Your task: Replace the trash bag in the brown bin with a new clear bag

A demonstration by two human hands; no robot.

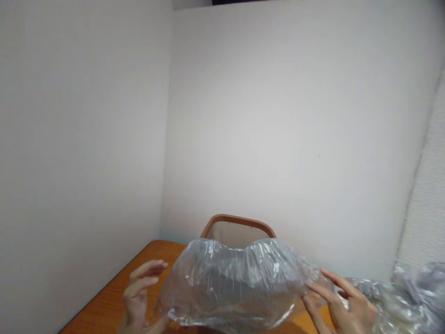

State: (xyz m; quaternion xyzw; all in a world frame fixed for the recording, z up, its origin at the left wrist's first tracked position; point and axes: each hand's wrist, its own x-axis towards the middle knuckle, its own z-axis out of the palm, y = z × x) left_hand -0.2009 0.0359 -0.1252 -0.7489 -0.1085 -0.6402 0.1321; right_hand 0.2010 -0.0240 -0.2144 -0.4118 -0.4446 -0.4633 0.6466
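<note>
A clear plastic bag (239,278) is spread over the near part of a bin with a brown rim (239,219). The bin's far rim stands bare above the film, and its lower body is mostly hidden. To the left of the bag is my left hand (139,297), its fingers curved and apart from the thumb, which reaches the bag's lower left edge. My right hand (344,301) has its fingertips and thumb closed on the bag's right side, where the film is bunched.
The bin stands on an orange-brown wooden table (104,301). White walls (278,139) rise behind and to the left. More crumpled clear plastic (410,297) lies at the right, beside my right hand.
</note>
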